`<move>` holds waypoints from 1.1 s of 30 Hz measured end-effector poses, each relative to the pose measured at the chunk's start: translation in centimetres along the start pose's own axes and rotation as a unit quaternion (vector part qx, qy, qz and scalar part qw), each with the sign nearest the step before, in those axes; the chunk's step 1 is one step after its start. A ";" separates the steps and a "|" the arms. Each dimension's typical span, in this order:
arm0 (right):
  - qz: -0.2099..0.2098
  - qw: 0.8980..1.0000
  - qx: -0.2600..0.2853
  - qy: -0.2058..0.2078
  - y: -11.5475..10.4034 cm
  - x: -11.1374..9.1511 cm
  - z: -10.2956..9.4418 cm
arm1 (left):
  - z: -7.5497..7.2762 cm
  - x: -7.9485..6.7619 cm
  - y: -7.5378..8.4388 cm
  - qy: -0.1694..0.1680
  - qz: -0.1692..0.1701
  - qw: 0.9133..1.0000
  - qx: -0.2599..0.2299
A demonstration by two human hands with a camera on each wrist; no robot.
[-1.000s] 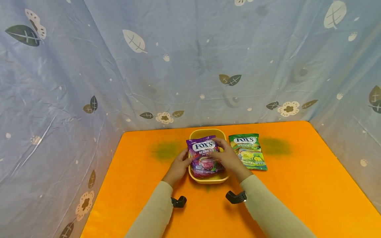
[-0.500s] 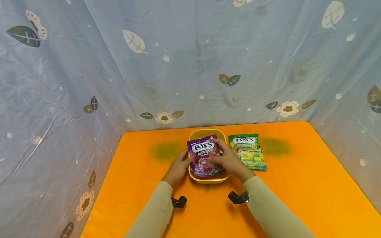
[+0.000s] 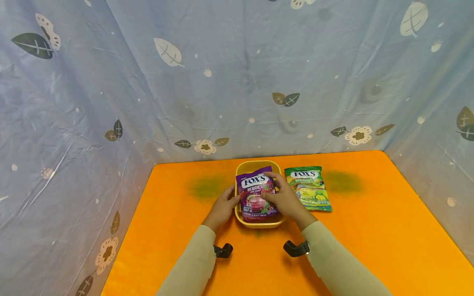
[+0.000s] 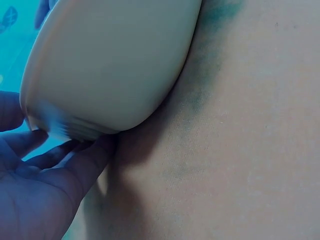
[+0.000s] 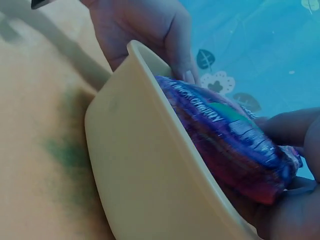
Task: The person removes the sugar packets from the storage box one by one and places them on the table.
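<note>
A purple bag of Fox's Berries candy (image 3: 256,199) lies at a slant over the opening of a yellow plastic basin (image 3: 253,225). My right hand (image 3: 287,201) grips the bag's right side, thumb on its front. In the right wrist view the bag's lower end (image 5: 225,135) sits inside the basin wall (image 5: 135,150), pinched between thumb and fingers. At the basin's left side, my left hand (image 3: 223,209) holds the rim, its thumb over the edge. The left wrist view has the fingers (image 4: 87,167) against the outer wall (image 4: 115,60).
A green bag of Fox's Spring Tea candy (image 3: 309,191) lies on the orange tabletop (image 3: 355,230), just right of the basin. Blue patterned curtains (image 3: 229,82) hang behind the table and along both sides.
The purple candy bag has shifted slightly right with my right hand, and its top edge has tilted a little more. My left hand stays at the basin's rim.
</note>
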State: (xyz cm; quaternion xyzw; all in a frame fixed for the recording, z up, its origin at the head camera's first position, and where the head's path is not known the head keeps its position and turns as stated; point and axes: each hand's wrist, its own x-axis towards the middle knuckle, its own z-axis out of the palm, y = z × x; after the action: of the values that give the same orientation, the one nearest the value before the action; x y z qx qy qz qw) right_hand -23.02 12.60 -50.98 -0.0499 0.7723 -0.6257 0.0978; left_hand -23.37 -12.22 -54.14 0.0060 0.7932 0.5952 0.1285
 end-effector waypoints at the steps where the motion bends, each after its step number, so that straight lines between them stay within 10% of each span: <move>1: -0.001 1.000 0.004 0.005 0.0 0.0 0.1 | 0.0 0.0 0.0 0.000 0.002 1.000 0.004; 33: -0.014 0.989 0.129 0.078 -0.6 -0.7 -3.4 | 0.0 0.1 -0.3 -0.020 0.021 0.999 -0.036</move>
State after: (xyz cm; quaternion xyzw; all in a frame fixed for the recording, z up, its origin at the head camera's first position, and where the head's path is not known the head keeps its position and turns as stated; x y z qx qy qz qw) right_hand -23.13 15.90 -49.67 0.0011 0.6899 -0.7231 0.0336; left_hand -23.43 -12.28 -54.47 0.0302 0.7683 0.6257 0.1317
